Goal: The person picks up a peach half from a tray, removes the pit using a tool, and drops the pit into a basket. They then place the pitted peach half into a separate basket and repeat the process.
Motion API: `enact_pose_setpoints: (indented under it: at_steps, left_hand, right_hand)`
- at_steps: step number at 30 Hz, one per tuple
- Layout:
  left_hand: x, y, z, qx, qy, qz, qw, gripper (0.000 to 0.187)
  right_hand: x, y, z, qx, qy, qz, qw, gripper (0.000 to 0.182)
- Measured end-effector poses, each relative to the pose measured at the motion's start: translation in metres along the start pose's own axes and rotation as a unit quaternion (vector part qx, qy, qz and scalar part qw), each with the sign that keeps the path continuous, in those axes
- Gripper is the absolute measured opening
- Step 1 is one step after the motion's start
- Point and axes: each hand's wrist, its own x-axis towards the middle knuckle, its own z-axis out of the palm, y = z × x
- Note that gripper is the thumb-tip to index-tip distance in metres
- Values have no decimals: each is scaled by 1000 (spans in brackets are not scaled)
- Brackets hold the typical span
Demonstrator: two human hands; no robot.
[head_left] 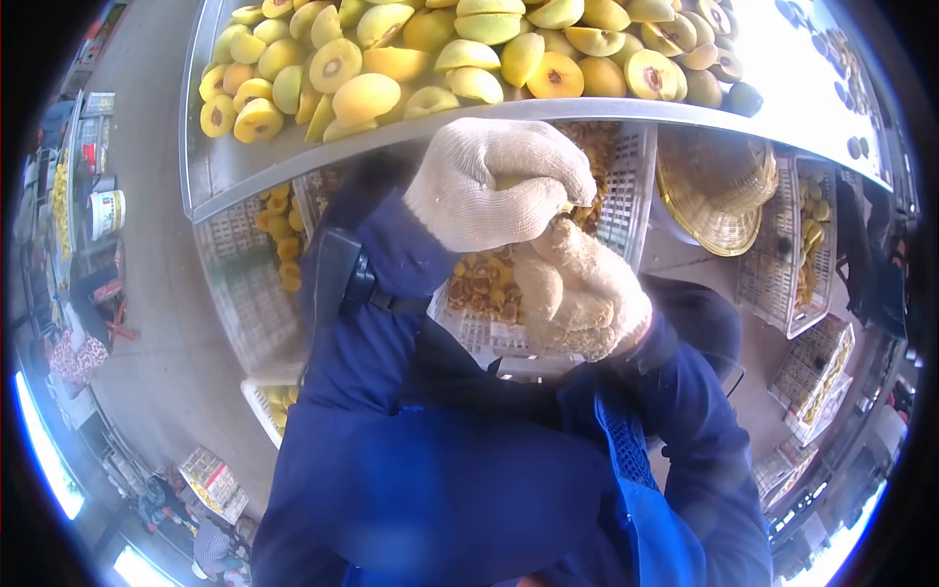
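Note:
My left hand [499, 181], in a pale knitted glove, is closed just beyond the metal tray's near edge. A sliver of a piece of yellow fruit [506, 182] shows between its fingers; the rest is hidden. My right hand [577, 293], in a rougher, brown-stained glove, has its fingers curled and its thumb side against the left fingertips. What it grips, if anything, is covered by the glove. Halved yellow fruits [391, 64], like peaches or apricots, some with dark stone hollows, are heaped on the metal tray [293, 161] in front of me.
Below my hands a white plastic crate [631, 186] holds brownish-orange pieces. Another crate [235, 245] with yellow halves stands at left. At right are a woven basket [719, 191] and a crate [778, 264] of fruit. A white bucket [106, 213] and other people are farther left.

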Motion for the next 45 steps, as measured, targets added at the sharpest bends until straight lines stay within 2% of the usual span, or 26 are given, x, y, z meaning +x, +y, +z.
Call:
enact_pose_setpoints:
  at_steps: [1, 4, 5, 7, 8, 9, 11, 16, 17, 20, 21, 24, 28, 31, 33, 34, 37, 40, 43, 44, 45]
  left_hand:
    - [0, 1, 1, -15, 0, -1, 1000, 32]
    - [-1, 0, 3, 7, 6, 30, 1000, 32]
    - [-2, 0, 4, 25, 8, 46, 999, 32]
    - [-2, 5, 4, 24, 17, 7, 1000, 29]
    - [-2, 7, 4, 23, 21, -14, 999, 27]
    - [-3, 8, 3, 22, 18, -73, 997, 25]
    - [0, 9, 0, 19, 10, -185, 982, 21]
    - [-3, 1, 0, 78, 2, -218, 973, 19]
    - [-5, 1, 1, 78, 5, -218, 973, 19]
    - [-9, 3, 6, 59, 36, -143, 987, 18]
    - [-10, 0, 7, 50, 36, -83, 995, 18]
    - [-10, -8, 8, 84, 54, -5, 995, 19]
    - [-5, -12, 11, 166, 75, 146, 972, 22]
    - [-3, -12, 14, 162, 81, 172, 968, 23]
    - [-4, -12, 14, 116, 80, 136, 981, 22]
    - [-6, -12, 14, 93, 79, 117, 986, 22]
    - [-8, -5, 8, -17, 40, -95, 995, 21]
    - [-4, -2, 3, -3, 18, -187, 982, 23]
    - [-7, -2, 3, -34, 20, -202, 979, 23]
    - [-7, -2, 4, -34, 19, -205, 978, 23]
    - [-9, -3, 6, -28, 26, -156, 987, 23]
  right_hand:
    - [1, 1, -5, 17, -28, 9, 999, 38]
    - [-2, 7, 13, 13, 40, -26, 999, 40]
    - [-2, 5, 7, 5, 2, -5, 1000, 40]
    - [-1, -4, -4, -12, -76, 38, 996, 40]
    - [-1, -9, -6, -112, -45, 38, 992, 40]
    - [-1, -16, 5, -208, -12, 38, 977, 40]
    - [0, -23, 10, -304, 14, 40, 952, 41]
    - [4, -22, -4, -299, -18, 58, 952, 44]
    - [5, -19, -5, -263, -9, 54, 963, 44]
    - [3, -2, 2, -92, 58, 19, 994, 39]
    - [2, 5, 7, -32, 89, -6, 995, 38]
    - [0, 2, -3, 52, 69, 20, 996, 33]
    - [1, 2, -13, 84, -22, 20, 996, 30]
    - [1, 3, -18, 131, -51, 30, 990, 30]
    - [-2, 1, -18, 116, -31, 35, 992, 32]
    - [-2, 0, -14, 44, -16, 22, 999, 33]
    - [-3, -12, -1, -201, 18, 30, 979, 30]
    - [-2, -22, 8, -356, 34, 30, 933, 32]
    - [-2, -23, 10, -417, 33, 32, 908, 37]
    - [-4, -23, 9, -396, 40, 38, 917, 40]
    - [-6, -23, 11, -351, 47, 48, 934, 42]
